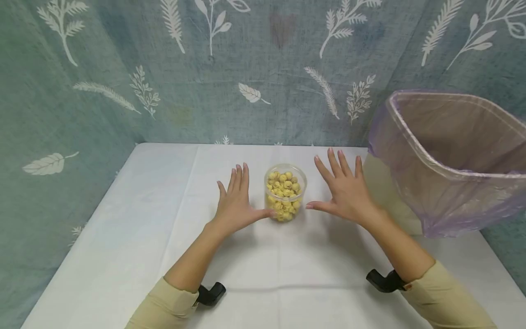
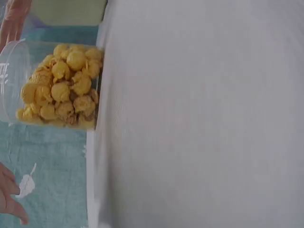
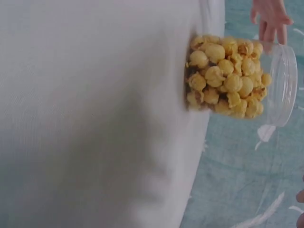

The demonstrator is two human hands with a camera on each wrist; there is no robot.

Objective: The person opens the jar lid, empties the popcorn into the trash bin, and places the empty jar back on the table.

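A clear plastic jar (image 1: 285, 194) of yellow popcorn (image 2: 61, 85) stands upright on the white tabletop, filled to a little below its clear rim (image 3: 285, 85). My left hand (image 1: 235, 208) is held to the left of the jar, fingers straight and thumb spread toward it; the thumb overlaps the jar's lower left side in the head view. On the other side, my right hand (image 1: 347, 194) has its fingers fanned out, with the thumb pointing at the jar across a small gap. Neither hand holds anything.
At the right of the table stands a pale bin (image 1: 388, 194) with a translucent purple bag (image 1: 464, 192) folded over its rim. A green-grey curtain (image 1: 263, 119) with white leaf prints hangs behind the white tablecloth (image 1: 123, 237). Black wrist mounts (image 1: 211, 294) sit at both cuffs.
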